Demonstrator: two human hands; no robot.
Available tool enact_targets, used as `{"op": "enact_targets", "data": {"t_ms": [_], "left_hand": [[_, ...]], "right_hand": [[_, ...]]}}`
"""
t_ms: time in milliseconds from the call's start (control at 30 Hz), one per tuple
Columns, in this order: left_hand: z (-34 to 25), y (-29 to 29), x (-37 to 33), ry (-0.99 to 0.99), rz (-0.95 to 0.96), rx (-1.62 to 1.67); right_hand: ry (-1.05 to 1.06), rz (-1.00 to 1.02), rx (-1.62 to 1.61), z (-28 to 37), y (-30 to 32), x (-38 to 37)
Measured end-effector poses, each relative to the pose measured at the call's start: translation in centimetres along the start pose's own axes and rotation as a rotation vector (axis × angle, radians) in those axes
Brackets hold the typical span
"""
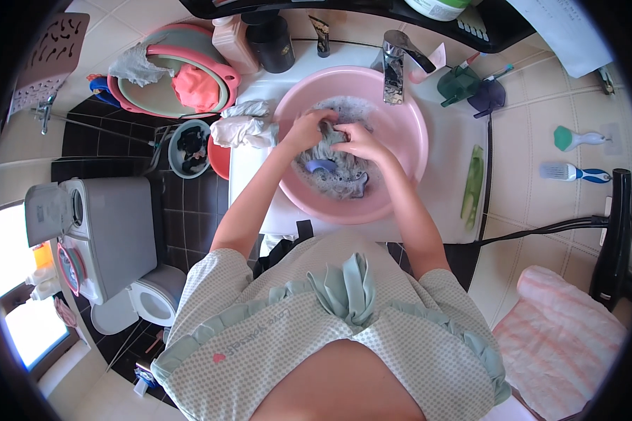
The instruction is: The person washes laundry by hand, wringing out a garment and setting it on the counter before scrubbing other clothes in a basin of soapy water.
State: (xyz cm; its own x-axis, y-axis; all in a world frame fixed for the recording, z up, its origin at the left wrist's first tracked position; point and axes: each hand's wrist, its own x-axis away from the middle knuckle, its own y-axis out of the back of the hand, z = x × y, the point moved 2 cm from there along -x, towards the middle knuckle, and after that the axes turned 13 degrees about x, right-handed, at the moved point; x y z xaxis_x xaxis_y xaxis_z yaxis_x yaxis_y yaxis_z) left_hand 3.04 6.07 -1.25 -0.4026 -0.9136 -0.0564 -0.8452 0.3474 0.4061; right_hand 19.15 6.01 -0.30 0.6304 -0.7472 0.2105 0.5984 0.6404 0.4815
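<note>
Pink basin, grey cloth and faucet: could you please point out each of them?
Pink basin [409,151], head view: on its inner wall, right side.
Grey cloth [326,150], head view: on its bunched part.
Faucet [394,85], head view: on its spout.

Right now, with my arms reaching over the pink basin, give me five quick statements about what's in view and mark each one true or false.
1. The left hand and right hand are both at the gray cloth. True.
2. The faucet stands at the near side of the pink basin. False: it stands at the far side.
3. The white cloth lies right of the basin. False: it lies to the left.
4. White suds show inside the basin. True.
5. The long green strip lies in the basin. False: it lies on the counter, to the right.
</note>
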Motion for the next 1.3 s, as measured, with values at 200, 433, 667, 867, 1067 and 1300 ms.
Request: {"op": "enact_targets", "data": {"t_ms": [200, 433, 667, 867, 1067, 1300], "left_hand": [[-1.3, -1.3, -0.3, 0.214, 0.196, 0.126], [1.8, -0.5, 0.4, 0.416, 0.149, 0.295], [2.5, -0.4, 0.4, 0.629, -0.120, 1.058], [5.0, -1.2, 0.3, 0.448, -0.121, 0.087], [4.7, -4.6, 0.5, 0.601, -0.205, -0.359], [6.4, -4.8, 1.4, 0.404, -0.317, -0.499]], "right_hand": [[0.038, -0.029, 0.075, -2.2, 0.8, -0.3], [-0.352, 0.066, 0.302, -3.9, 1.9, 0.4], [-0.557, -0.257, -0.301, -5.2, 1.1, -0.3], [-0.455, -0.176, 0.565, -4.7, 0.7, -1.3], [-0.316, -0.449, 0.920, -7.6, -4.0, -2.1], [-0.430, -0.436, 0.717, -6.4, -3.4, -2.5]]}}
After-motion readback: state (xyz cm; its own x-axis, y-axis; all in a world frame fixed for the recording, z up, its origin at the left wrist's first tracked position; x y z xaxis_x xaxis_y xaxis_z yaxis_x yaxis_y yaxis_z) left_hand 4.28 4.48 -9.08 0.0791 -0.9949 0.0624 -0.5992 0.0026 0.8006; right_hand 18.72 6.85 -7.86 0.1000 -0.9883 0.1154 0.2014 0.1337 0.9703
